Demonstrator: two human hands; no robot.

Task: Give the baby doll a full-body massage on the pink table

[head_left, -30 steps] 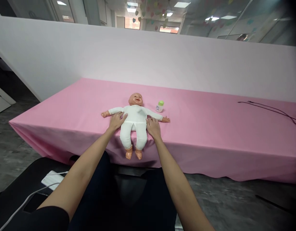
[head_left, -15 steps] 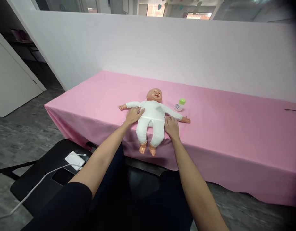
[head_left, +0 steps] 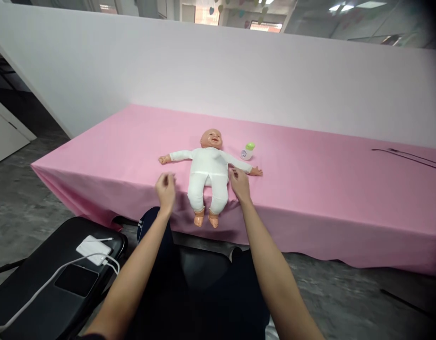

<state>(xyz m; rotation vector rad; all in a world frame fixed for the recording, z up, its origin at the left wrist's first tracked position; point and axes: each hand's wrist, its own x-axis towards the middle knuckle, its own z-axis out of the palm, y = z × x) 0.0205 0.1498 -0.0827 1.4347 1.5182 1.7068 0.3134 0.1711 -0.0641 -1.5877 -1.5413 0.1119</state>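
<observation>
— On the pink tabletop [head_left: 310, 189], we log a baby doll [head_left: 209, 174] lying on its back in a white bodysuit, arms spread, feet near the edge closest to us. What has moved?

— Our left hand [head_left: 165, 191] has come off the doll's body. It now hangs just beside the doll's hip, fingers bunched narrow, holding nothing.

— And the right hand?

— Our right hand [head_left: 240, 185] stays low at the doll's other side, fingers [head_left: 233, 174] lightly spread by the sleeve. It may touch the doll or only the cloth; we cannot tell which. It grips nothing.

— So the doll lies free of any grasp?

— Yes, neither of our hands holds it.

— What lies nearby?

— A small bottle with a green cap [head_left: 248, 152] stands just beyond the doll's outstretched arm, near its head. A black cable [head_left: 409, 158] lies far off to the right. Down on our left, a white power adapter [head_left: 92, 250] sits on a black chair seat [head_left: 44, 264].
</observation>
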